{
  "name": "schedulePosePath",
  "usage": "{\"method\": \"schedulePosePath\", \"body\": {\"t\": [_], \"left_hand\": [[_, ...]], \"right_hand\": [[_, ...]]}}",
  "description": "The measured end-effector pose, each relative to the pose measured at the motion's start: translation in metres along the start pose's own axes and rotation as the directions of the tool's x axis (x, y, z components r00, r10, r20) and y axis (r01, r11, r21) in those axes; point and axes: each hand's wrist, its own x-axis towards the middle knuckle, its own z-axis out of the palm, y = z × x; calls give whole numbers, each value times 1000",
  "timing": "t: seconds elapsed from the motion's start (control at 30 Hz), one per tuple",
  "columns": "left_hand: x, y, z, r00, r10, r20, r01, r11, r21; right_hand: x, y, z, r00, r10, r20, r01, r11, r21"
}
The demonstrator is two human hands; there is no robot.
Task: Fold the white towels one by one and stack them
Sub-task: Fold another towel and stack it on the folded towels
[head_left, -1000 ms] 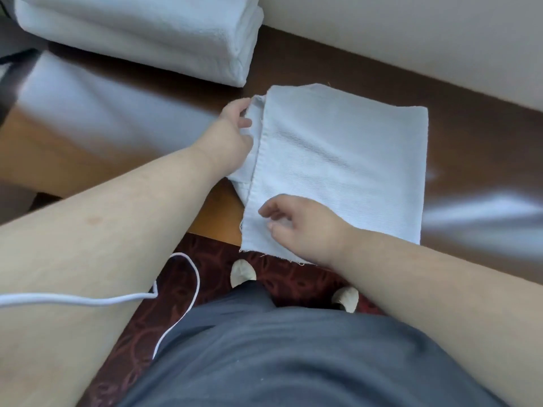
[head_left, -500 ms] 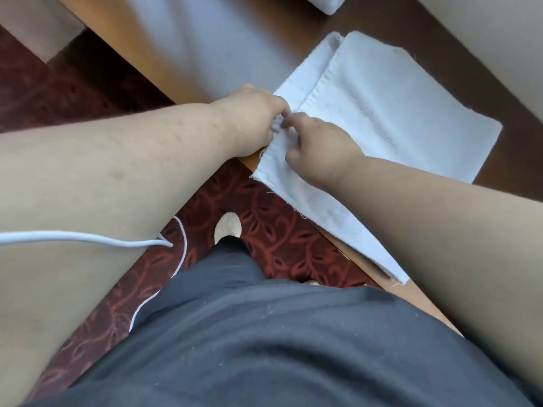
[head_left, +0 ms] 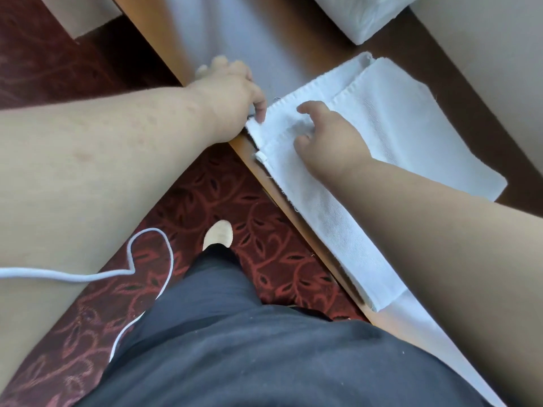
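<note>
Head view: partly folded white towel (head_left: 390, 124) lies flat on the bench (head_left: 293, 30), its near long edge overhanging the bench's front edge. Long axis runs from upper left, beside the hands, down toward lower right, passing under the right forearm. A second layer is folded over the far half, leaving a stepped hem.

Left hand (head_left: 232, 98) sits at the towel's upper-left corner; its thumb and fingers (head_left: 260, 111) pinch the hem there, the towel extending away to the right of them. Right hand (head_left: 329, 136) rests on top of the cloth just beside the left, fingers loosely curled and spread, pressing rather than gripping; no cloth is seen between them. Both hands are at the same short end, so the free length lies entirely to the right and toward the body. Judgement: the next fold turns on carrying this end along that axis.

Stack of folded towels (head_left: 364, 16) lies beyond, well apart.

No brand, label or legible writing visible.
</note>
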Motion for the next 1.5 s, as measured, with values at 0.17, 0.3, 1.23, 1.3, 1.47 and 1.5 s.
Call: {"method": "schedulePosePath", "body": {"t": [0.17, 0.3, 1.23, 1.3, 1.47, 1.5], "left_hand": [[-28, 3, 3, 994, 66, 90, -56, 993, -100], [-50, 15, 16, 996, 7, 88, 13, 975, -223], [27, 82, 55, 973, 212, -91, -206, 976, 68], [26, 83, 54, 975, 206, -77, -202, 978, 60], [28, 82, 53, 973, 215, -85, -211, 976, 57], [28, 82, 54, 972, 217, -90, -212, 976, 58]], "right_hand": [[11, -7, 3, 975, -167, 147, 198, 953, -232], [14, -9, -2, 963, -211, 167, 228, 969, -91], [122, 109, -109, 981, 51, -188, -172, 679, -714], [131, 114, -117, 962, 163, -221, -264, 775, -574], [103, 100, -107, 969, -187, -162, 140, 955, -263], [93, 95, -96, 961, -263, -84, 227, 927, -300]]}}
